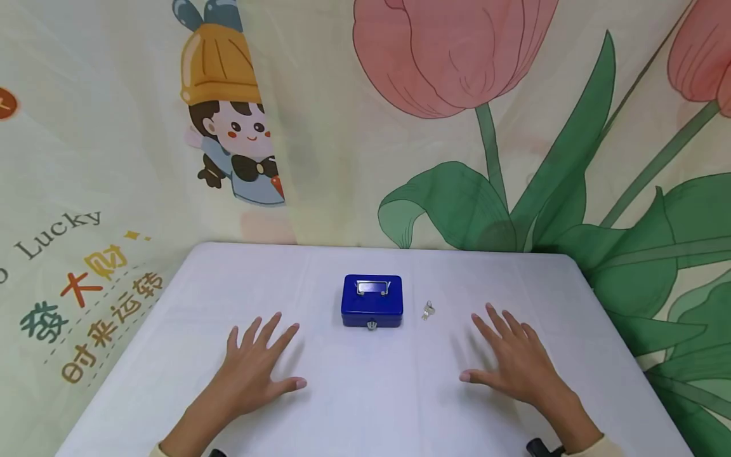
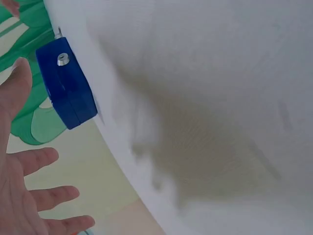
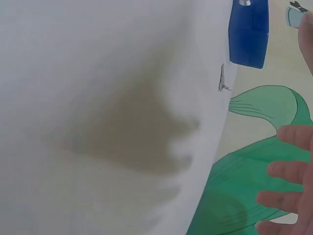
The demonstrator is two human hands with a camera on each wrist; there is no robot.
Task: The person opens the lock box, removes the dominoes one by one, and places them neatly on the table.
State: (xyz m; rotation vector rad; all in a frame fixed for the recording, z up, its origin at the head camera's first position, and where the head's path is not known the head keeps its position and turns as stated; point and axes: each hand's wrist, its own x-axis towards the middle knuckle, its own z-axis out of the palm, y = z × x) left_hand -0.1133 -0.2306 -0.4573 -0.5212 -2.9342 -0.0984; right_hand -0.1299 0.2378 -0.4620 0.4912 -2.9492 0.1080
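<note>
A blue cash box (image 1: 372,303) with a silver lid handle and a front lock stands closed on the white table. To its right lie small silver keys (image 1: 428,310); how many I cannot tell. My left hand (image 1: 256,369), fingers spread and holding nothing, hovers left of the box and nearer to me. On the other side my right hand (image 1: 512,357) is spread too, nearest the keys and apart from them. In the left wrist view the lock side of the cash box (image 2: 67,85) shows beyond the thumb. The right wrist view has the keys (image 3: 222,81) beside the box.
The white tabletop (image 1: 377,400) reaches back to a printed cloth (image 1: 325,158) with tulips, a cartoon figure and lettering. Dark bands (image 1: 542,447) show at both wrists by the light sleeves. Both hands cast shadows on the table.
</note>
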